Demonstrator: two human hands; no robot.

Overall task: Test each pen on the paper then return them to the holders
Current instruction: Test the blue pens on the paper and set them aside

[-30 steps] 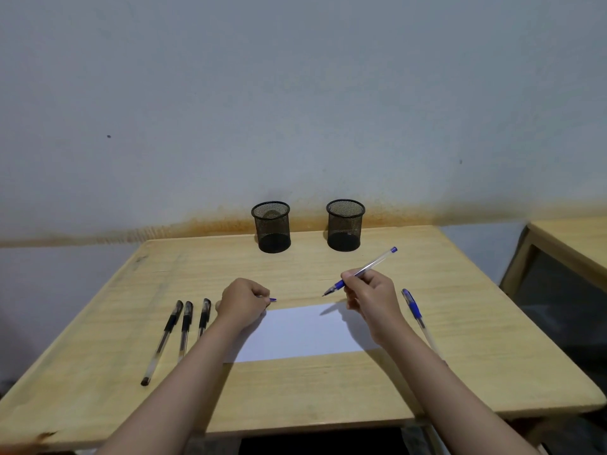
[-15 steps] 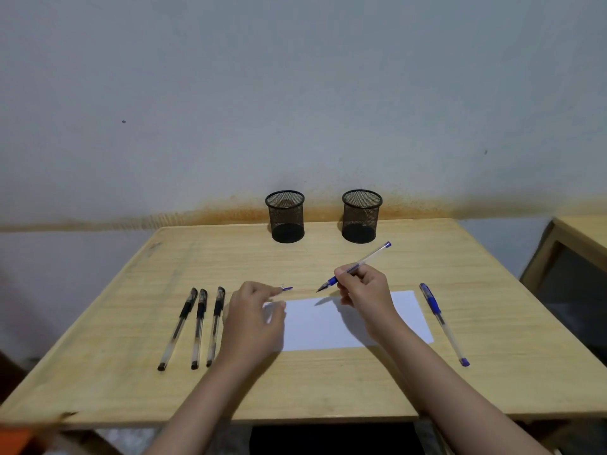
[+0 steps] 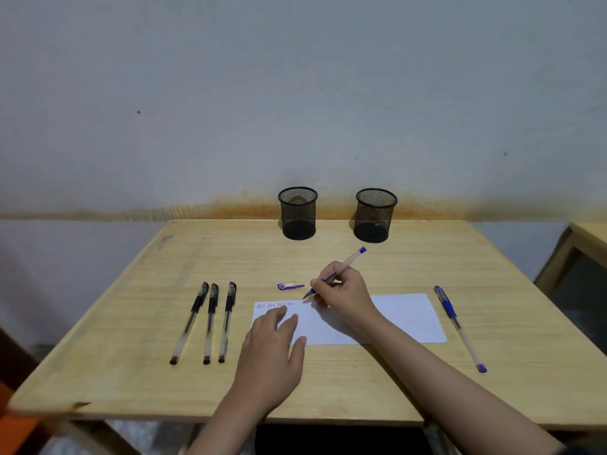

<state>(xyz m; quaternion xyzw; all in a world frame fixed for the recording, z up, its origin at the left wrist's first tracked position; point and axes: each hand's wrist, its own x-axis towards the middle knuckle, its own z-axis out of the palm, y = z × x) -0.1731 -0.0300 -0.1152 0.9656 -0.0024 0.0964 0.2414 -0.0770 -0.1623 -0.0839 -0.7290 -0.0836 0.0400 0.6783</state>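
Note:
A white sheet of paper (image 3: pixel 404 318) lies on the wooden table (image 3: pixel 328 257), with small writing along its top left edge. My right hand (image 3: pixel 345 295) holds an uncapped blue pen (image 3: pixel 349 260) with its tip at the paper's top edge. My left hand (image 3: pixel 274 343) rests flat on the paper's left end, fingers spread. The pen's blue cap (image 3: pixel 289 286) lies on the table just beyond the paper. Three black pens (image 3: pixel 210 321) lie side by side to the left. Another blue pen (image 3: pixel 458 326) lies right of the paper. Two black mesh holders (image 3: pixel 298 213) (image 3: pixel 375 215) stand at the back.
The table stands against a grey wall with a rust-coloured stain band. Part of a second wooden table (image 3: pixel 588 238) shows at the right edge. An orange object (image 3: pixel 16 431) sits low at the left.
My left hand has let go of the blue cap, which now lies on the table, and has moved flat onto the paper. My right hand lowered the pen tip to the paper.

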